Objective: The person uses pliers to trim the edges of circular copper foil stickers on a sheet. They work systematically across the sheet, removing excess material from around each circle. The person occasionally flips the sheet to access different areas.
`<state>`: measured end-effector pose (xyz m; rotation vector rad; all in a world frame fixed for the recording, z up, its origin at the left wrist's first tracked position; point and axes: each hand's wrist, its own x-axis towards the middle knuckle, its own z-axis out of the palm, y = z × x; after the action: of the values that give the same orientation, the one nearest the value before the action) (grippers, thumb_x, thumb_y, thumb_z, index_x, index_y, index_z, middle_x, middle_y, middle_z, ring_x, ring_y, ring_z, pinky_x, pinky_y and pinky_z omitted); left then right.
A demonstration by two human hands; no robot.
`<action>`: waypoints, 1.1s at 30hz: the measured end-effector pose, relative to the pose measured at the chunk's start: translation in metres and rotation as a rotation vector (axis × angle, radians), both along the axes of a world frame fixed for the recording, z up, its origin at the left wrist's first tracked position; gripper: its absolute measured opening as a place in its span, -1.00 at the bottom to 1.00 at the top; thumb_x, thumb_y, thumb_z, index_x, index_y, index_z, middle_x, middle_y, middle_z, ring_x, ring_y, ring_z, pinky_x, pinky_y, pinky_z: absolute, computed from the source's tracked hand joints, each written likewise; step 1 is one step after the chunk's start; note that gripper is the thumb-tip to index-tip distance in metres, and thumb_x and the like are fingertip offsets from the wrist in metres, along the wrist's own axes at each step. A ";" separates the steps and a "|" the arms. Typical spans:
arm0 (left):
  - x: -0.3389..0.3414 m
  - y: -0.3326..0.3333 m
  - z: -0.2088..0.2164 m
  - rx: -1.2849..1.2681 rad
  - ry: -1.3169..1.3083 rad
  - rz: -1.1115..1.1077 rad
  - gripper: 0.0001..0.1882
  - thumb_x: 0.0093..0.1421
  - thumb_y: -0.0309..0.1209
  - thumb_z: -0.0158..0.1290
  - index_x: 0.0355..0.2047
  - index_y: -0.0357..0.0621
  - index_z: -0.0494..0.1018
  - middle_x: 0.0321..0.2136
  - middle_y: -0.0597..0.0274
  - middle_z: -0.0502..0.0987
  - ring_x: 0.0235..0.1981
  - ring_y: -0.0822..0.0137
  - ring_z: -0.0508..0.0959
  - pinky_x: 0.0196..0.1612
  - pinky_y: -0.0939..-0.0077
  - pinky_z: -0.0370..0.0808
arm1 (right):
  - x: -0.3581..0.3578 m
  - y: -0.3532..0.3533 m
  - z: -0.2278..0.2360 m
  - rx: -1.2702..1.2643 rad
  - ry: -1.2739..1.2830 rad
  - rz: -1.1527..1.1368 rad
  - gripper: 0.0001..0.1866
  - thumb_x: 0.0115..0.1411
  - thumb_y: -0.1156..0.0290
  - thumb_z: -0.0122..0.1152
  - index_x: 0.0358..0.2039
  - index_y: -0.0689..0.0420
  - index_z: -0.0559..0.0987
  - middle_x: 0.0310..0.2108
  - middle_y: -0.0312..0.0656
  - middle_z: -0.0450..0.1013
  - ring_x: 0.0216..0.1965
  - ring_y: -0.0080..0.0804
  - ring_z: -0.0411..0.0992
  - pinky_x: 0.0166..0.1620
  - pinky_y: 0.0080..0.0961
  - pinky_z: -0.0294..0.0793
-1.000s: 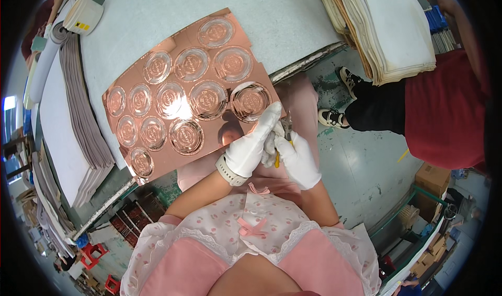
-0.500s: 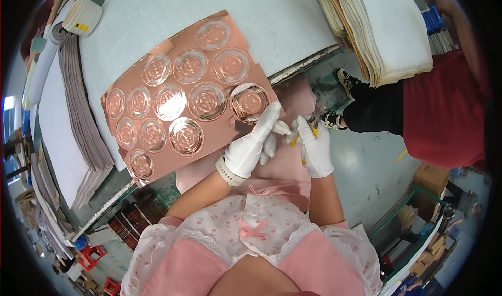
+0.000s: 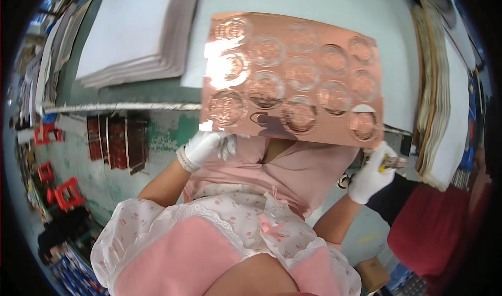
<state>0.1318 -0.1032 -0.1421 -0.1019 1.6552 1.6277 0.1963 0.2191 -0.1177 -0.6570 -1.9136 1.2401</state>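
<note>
A shiny copper-coloured sheet stamped with several round raised discs hangs over the table's near edge and my lap. My left hand, in a white glove, is closed at its lower left corner, with the fingers curled just under the edge. At the lower right corner my right hand, also gloved in white, is closed around a yellow-handled hand tool that looks like pliers. Its fingertips reach the sheet's corner; whether they pinch the sheet is hard to see.
A pale table lies beyond the sheet. On its left is a stack of white sheets; another stack stands at the right. A person in a dark red top is close on my right. Red stools stand on the floor at left.
The copper-coloured sheet has turned clockwise and moved right as my view swung. My left hand has gone to its left corner, and my right hand with the tool to its right corner.
</note>
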 end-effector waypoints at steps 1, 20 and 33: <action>0.004 -0.010 0.001 -0.021 0.159 0.026 -0.73 0.21 -0.35 -0.24 -0.38 -0.27 0.42 -0.68 0.24 0.44 -0.71 0.50 0.40 -0.67 0.70 0.31 | -0.008 0.004 0.003 0.061 -0.011 -0.022 -0.88 0.19 0.47 0.04 -0.45 0.23 0.43 -0.57 -0.38 0.33 -0.54 -0.73 0.21 -0.47 -0.76 0.22; -0.001 -0.009 0.056 0.019 -0.170 0.231 -0.57 0.13 -0.08 0.03 -0.66 -0.18 0.34 -0.80 0.30 0.39 -0.81 0.52 0.40 -0.73 0.68 0.32 | -0.028 0.009 0.034 -0.239 -0.018 -0.026 -0.89 0.07 0.46 0.21 -0.42 0.19 0.48 -0.56 -0.37 0.37 -0.61 -0.70 0.27 -0.56 -0.74 0.20; 0.008 0.003 0.093 0.047 -0.045 0.138 -0.53 0.14 -0.10 0.02 -0.79 -0.12 0.31 -0.78 0.29 0.43 -0.80 0.54 0.41 -0.76 0.71 0.30 | -0.033 0.073 0.055 -0.104 0.318 -0.047 -0.58 0.02 0.40 0.16 -0.07 0.23 0.39 -0.31 -0.09 0.37 -0.31 -0.30 0.39 -0.21 -0.34 0.42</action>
<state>0.1394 -0.0999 -0.0493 -0.2317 1.6052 1.7535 0.1631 0.2921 -0.0627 -0.5188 -1.5732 1.3337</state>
